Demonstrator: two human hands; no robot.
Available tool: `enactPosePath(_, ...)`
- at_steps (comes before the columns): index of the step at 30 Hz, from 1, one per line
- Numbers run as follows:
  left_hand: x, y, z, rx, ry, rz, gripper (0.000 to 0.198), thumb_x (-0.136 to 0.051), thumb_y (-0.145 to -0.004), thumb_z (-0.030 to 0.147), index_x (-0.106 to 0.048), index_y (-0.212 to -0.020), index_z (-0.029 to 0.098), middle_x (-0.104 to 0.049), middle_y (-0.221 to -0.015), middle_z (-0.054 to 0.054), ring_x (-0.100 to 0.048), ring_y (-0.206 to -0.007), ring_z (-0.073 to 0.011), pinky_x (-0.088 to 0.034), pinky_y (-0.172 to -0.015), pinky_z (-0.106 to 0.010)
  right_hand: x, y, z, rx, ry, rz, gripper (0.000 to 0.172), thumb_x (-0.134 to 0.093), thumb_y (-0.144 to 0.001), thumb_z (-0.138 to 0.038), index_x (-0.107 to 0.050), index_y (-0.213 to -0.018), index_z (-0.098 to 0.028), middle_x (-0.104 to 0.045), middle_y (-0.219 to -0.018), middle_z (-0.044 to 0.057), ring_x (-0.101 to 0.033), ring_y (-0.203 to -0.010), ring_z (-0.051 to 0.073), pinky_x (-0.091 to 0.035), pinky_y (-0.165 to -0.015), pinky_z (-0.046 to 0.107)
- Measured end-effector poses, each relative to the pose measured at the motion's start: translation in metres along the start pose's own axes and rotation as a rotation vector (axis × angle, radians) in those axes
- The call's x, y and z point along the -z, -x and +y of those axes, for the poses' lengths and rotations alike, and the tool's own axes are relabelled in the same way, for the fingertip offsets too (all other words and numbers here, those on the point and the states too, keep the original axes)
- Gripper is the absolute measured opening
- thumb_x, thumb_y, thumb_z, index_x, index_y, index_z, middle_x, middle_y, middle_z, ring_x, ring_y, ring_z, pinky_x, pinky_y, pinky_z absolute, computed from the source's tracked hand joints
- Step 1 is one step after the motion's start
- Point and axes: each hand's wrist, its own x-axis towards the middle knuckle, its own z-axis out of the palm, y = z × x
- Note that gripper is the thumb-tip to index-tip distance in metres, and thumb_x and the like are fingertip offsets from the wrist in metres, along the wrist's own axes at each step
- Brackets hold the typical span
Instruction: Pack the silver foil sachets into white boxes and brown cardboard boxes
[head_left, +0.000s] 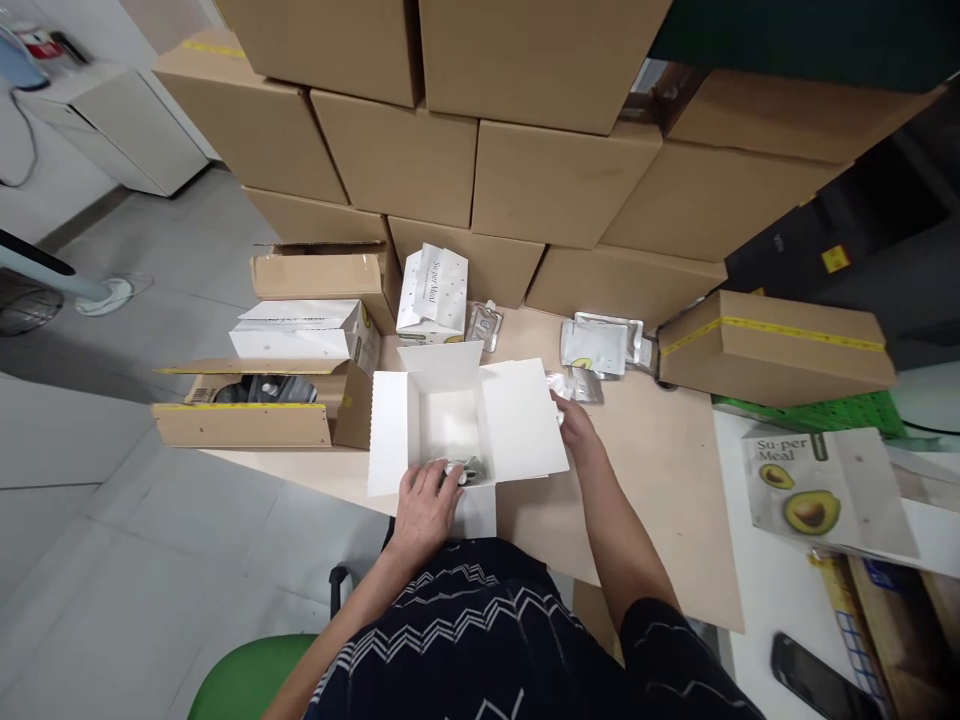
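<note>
An open white carton (450,420) stands in front of me on the table, its flaps folded outward. My left hand (429,505) reaches over its near edge, fingers curled on a small spout pouch (471,468) with a white cap inside the box. Beyond the right flap (523,418), my right hand (576,425) is closed at the table, close to some silvery pouches (585,385). A small white bit shows at its fingers; the flap partly hides them, so I cannot make out what they hold.
Brown cartons (405,165) are stacked behind the table. An opened brown box (247,425) with dark pouches is at left, near a closed white box (431,290). Flat pouches (596,343) lie at back right. An avocado-printed box (825,490) and a phone (821,675) are on the right.
</note>
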Motion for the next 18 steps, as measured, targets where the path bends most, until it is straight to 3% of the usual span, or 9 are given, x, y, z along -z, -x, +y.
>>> enactPosePath(3, 0.000, 0.000, 0.000, -0.003, -0.002, 0.001, 0.030, -0.052, -0.097, 0.026, -0.060, -0.126, 0.022, -0.069, -0.120, -0.011, -0.063, -0.110, -0.0243, -0.038, -0.100, -0.044, 0.022, 0.023, 0.029, -0.189, -0.296, 0.118, 0.046, -0.040, -0.082, -0.060, -0.060, -0.099, -0.022, -0.071, -0.102, 0.018, -0.071, -0.099, 0.031, -0.059, -0.075, 0.047)
enactPosePath(7, -0.001, 0.000, 0.000, -0.014, 0.002, 0.009, 0.030, -0.053, -0.097, 0.026, -0.061, -0.125, 0.021, -0.068, -0.120, -0.011, -0.063, -0.110, -0.0248, -0.038, -0.100, -0.044, 0.051, 0.064, 0.033, -0.078, -0.499, 0.227, 0.052, -0.036, -0.081, -0.057, -0.057, -0.117, -0.026, -0.065, -0.124, 0.014, -0.062, -0.120, 0.031, -0.056, -0.084, 0.056)
enactPosePath(11, -0.002, 0.001, 0.000, -0.011, 0.016, 0.002, 0.032, -0.052, -0.097, 0.026, -0.061, -0.127, 0.022, -0.068, -0.121, -0.012, -0.063, -0.110, -0.0258, -0.039, -0.099, -0.045, 0.074, 0.090, -0.002, -0.004, -0.535, 0.272, 0.059, -0.030, -0.081, -0.063, -0.059, -0.119, -0.027, -0.063, -0.124, 0.018, -0.064, -0.114, 0.033, -0.055, -0.083, 0.057)
enactPosePath(14, -0.003, 0.002, 0.000, 0.003, 0.026, -0.025, 0.034, -0.051, -0.096, 0.027, -0.060, -0.129, 0.023, -0.067, -0.123, -0.013, -0.063, -0.110, -0.0262, -0.040, -0.101, -0.046, 0.080, 0.100, -0.038, 0.071, -0.517, 0.232, 0.060, -0.035, -0.080, -0.066, -0.058, -0.124, -0.033, -0.060, -0.127, 0.017, -0.065, -0.110, 0.032, -0.056, -0.083, 0.055)
enactPosePath(16, -0.004, 0.002, 0.000, 0.003, 0.031, -0.034, 0.035, -0.051, -0.096, 0.027, -0.060, -0.130, 0.023, -0.066, -0.123, -0.013, -0.062, -0.111, -0.0260, -0.039, -0.102, -0.046, 0.076, 0.104, -0.063, 0.106, -0.497, 0.140, 0.057, -0.044, -0.079, -0.061, -0.055, -0.128, -0.033, -0.059, -0.130, 0.014, -0.065, -0.109, 0.031, -0.056, -0.085, 0.056)
enactPosePath(18, -0.004, 0.002, 0.000, 0.000, 0.033, -0.027, 0.035, -0.051, -0.096, 0.026, -0.060, -0.130, 0.024, -0.066, -0.124, -0.013, -0.062, -0.111, -0.0258, -0.039, -0.102, -0.047, 0.065, 0.106, -0.089, 0.091, -0.406, -0.047, 0.054, -0.051, -0.077, -0.054, -0.057, -0.125, -0.028, -0.060, -0.128, 0.013, -0.066, -0.107, 0.030, -0.056, -0.087, 0.055)
